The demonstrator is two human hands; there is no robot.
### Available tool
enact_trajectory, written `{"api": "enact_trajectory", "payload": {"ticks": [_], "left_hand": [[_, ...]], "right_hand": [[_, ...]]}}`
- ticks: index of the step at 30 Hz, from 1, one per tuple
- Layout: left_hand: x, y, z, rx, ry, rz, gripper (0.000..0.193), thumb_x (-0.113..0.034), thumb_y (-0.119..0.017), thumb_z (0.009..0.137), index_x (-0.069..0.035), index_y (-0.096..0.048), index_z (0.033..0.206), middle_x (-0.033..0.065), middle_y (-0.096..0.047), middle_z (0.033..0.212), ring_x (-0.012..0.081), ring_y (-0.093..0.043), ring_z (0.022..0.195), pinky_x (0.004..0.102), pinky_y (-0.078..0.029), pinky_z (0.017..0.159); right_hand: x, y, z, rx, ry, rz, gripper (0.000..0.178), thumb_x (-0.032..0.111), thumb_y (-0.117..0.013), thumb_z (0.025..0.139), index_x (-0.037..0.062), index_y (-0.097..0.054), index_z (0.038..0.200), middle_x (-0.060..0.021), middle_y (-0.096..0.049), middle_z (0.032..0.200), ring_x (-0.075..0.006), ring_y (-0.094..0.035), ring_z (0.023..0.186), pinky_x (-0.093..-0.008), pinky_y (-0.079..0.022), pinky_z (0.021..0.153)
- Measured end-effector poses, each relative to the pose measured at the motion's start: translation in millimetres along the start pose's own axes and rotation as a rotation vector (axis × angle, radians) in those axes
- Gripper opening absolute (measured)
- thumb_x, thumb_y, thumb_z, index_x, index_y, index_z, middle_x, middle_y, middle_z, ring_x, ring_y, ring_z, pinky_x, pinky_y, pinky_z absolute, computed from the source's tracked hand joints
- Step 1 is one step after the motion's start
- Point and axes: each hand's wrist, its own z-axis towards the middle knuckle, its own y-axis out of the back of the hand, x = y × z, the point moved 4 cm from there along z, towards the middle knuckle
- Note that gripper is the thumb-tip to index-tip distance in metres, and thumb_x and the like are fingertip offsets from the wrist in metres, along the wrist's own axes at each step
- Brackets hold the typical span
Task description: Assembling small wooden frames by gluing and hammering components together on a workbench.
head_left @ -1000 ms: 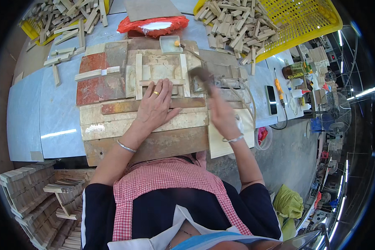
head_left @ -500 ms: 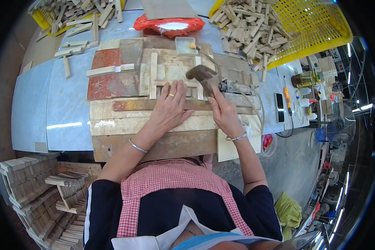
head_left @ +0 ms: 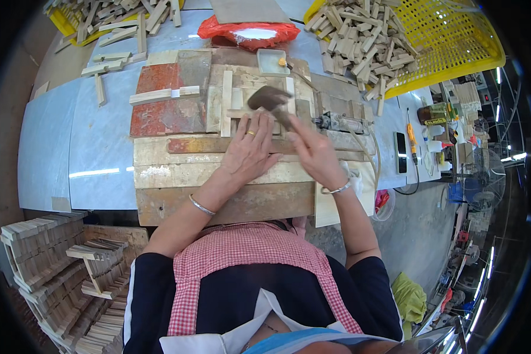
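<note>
We see the pale wooden frame (head_left: 226, 105) lying on the worn boards in front of us, just beyond our left hand (head_left: 248, 148), whose fingertips rest over its crosspiece (head_left: 237, 113). That hand is flat, fingers together and thumb apart, gripping nothing we can see. Our right hand (head_left: 320, 154), to the right of the frame, is closed round the handle of a hammer (head_left: 269, 98); its blurred head is over the frame, and we cannot tell whether it touches the wood. Half a second ago the head was over the right-hand strip; now it is farther left, nearer the middle, while our left hand keeps its place. A painted bar (head_left: 197, 145) lies on the near side, a small tray (head_left: 273, 62) beyond, and a yellow basket (head_left: 463, 44) at the table's (head_left: 47, 147) far right.
</note>
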Motion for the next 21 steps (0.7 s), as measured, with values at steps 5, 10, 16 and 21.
{"api": "enact_trajectory", "payload": {"ticks": [5, 10, 16, 21], "left_hand": [[7.3, 9.0, 4.7, -0.107, -0.014, -0.077, 0.06, -0.039, -0.059, 0.086, 0.008, -0.051, 0.121, 0.0209, -0.051, 0.126, 0.0332, -0.048, 0.118, 0.0439, -0.036, 0.103], [29.2, 11.3, 33.6, -0.097, 0.061, -0.206, 0.036, -0.022, -0.062, 0.085, 0.001, -0.058, 0.111, 0.0143, -0.056, 0.112, 0.0295, -0.053, 0.101, 0.0418, -0.041, 0.086], [45.4, -2.3, 56.7, 0.071, 0.098, -0.246, 0.016, -0.015, -0.06, 0.086, -0.003, -0.059, 0.095, 0.0102, -0.058, 0.098, 0.0313, -0.055, 0.091, 0.0406, -0.043, 0.079], [74.6, 58.9, 61.5, -0.11, 0.337, -0.628, 0.021, -0.022, -0.053, 0.095, -0.003, -0.057, 0.103, 0.0073, -0.059, 0.092, 0.0187, -0.057, 0.079, 0.0331, -0.047, 0.072]], "right_hand": [[-50.1, 67.0, -55.8, -0.332, -0.394, 0.049, 0.04, 0.012, -0.058, 0.093, 0.005, -0.053, 0.132, -0.0002, -0.059, 0.074, -0.0059, -0.051, 0.063, -0.0221, -0.042, 0.055], [-93.8, 125.4, -127.8, -0.469, -0.618, -0.137, 0.041, 0.013, -0.061, 0.09, 0.0068, -0.054, 0.13, -0.0055, -0.06, 0.07, -0.0081, -0.049, 0.059, -0.0255, -0.043, 0.055], [-157.7, 150.2, -198.5, -0.504, -0.966, -0.414, 0.04, 0.016, -0.065, 0.085, 0.0175, -0.061, 0.124, -0.0035, -0.046, 0.057, -0.0118, -0.037, 0.05, -0.0302, -0.033, 0.05], [-215.5, 148.3, -226.8, -0.472, -0.998, -0.413, 0.037, 0.019, -0.064, 0.085, 0.0181, -0.063, 0.122, -0.0068, -0.051, 0.057, -0.0165, -0.046, 0.051, -0.0337, -0.038, 0.053]]}}
